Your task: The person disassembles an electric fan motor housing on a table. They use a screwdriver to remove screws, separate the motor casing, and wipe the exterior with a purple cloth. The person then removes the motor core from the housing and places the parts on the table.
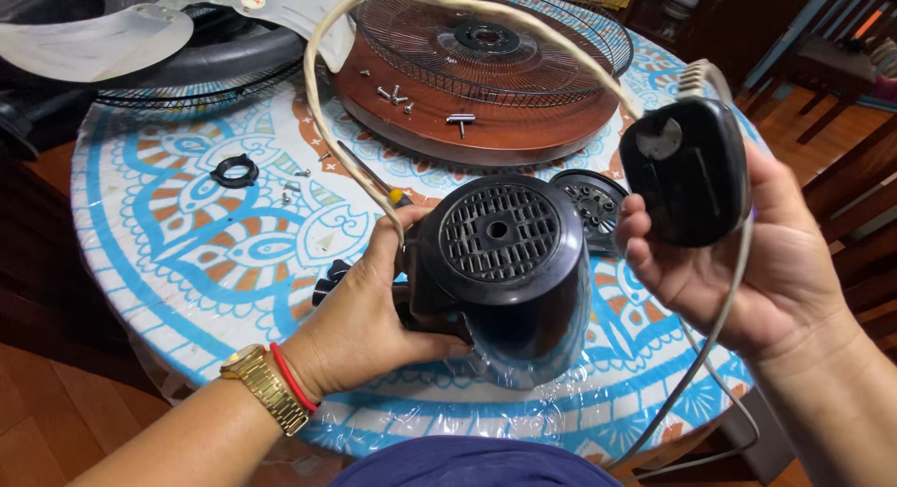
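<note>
Both hands are busy with parts of a taken-apart fan. With my left hand (369,309) I grip the black motor housing (500,272) from its left side, thumb up near the rim, fingers wrapped under it; the housing stands on the bench (187,263) near the front edge, its round vented cap facing up at me. My right hand (738,263) is closed around a smaller black switch box (690,169), held up in the air to the right of the housing and apart from it, fingers curled round its left edge and the palm behind it. A cream cord (322,122) runs from beside my left thumb, loops high over the bench and comes down to the top of the switch box; another stretch of cord hangs below my right hand past the bench edge. Between the housing and the box, a dark round vented disc (590,202) lies flat. Behind them sits a wire fan guard (486,43) on a round brown base (486,122), with loose screws (397,96) scattered on the base. A screwdriver (369,174) lies just behind my left hand, a black ring nut (234,171) further left, and clear fan blades (103,43) rest at the far left.
</note>
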